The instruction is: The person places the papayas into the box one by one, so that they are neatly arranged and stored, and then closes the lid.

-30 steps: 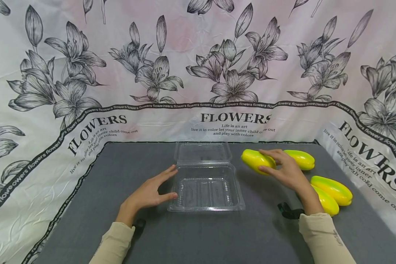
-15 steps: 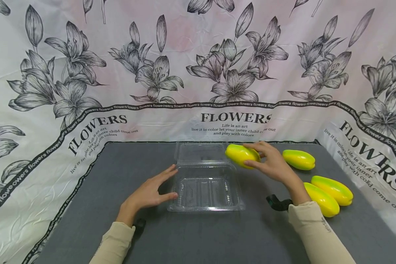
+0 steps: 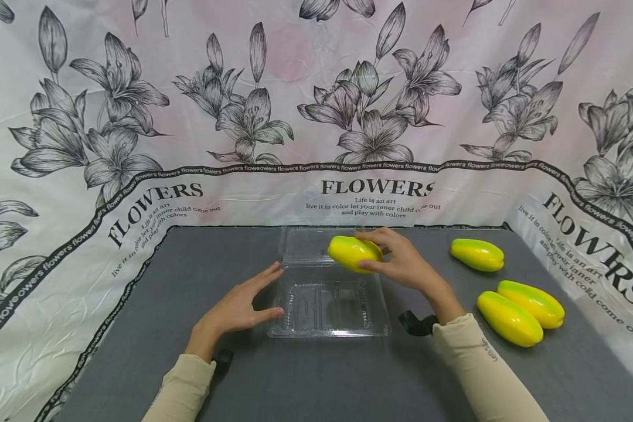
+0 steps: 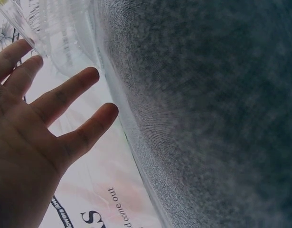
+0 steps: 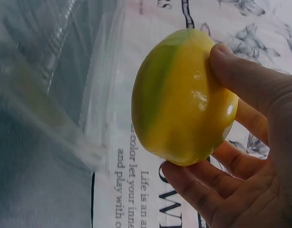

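My right hand (image 3: 401, 261) grips a glossy yellow-green papaya (image 3: 352, 254) between thumb and fingers, and holds it over the back part of a clear plastic clamshell box (image 3: 327, 335). In the right wrist view the thumb lies on one side of the papaya (image 5: 183, 102) and the fingers on the other. The box stands open, its lid (image 3: 300, 243) folded back and partly hidden by the papaya. At the box's left side my left hand (image 3: 237, 308) is spread, fingertips at the rim. The left wrist view shows these fingers (image 4: 65, 97) straight, against or close to the clear plastic.
Three more papayas lie on the grey table (image 3: 432, 375) to the right: a single papaya (image 3: 477, 255) at the back, and a pair, the front papaya (image 3: 509, 319) touching the rear papaya (image 3: 533, 303). A flower-printed cloth (image 3: 264, 199) stands behind and along both sides.
My right hand has carried the papaya leftward, from right of the box to above its back part. The left hand and the box have stayed in place.
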The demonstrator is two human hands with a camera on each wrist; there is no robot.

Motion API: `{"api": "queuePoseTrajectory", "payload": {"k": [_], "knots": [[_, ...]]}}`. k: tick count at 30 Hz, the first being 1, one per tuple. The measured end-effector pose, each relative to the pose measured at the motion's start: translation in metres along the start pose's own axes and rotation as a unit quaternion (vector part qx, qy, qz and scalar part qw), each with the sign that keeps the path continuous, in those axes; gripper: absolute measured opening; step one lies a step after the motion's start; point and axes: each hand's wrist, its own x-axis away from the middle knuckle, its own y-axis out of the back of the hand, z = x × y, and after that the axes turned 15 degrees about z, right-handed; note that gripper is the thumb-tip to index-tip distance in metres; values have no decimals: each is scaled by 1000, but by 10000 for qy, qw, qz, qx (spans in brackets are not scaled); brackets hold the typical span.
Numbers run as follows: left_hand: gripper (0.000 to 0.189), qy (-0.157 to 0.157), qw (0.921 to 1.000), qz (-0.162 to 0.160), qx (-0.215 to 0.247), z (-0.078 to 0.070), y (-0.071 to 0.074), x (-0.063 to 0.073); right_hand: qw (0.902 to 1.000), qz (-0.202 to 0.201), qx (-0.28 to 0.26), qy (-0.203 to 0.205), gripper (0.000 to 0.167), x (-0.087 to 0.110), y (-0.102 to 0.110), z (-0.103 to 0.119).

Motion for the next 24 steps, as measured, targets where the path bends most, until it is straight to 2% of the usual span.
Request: {"api": "queuePoseTrajectory", "payload": {"k": [11,24], "knots": [[85,24,10000,-6,6,-1,0,0,9998,126,-31,125,62,-14,-13,12],[87,98,9999,48,69,2,-2,-2,9984,399,-389,121,61,-32,-31,22]]}}
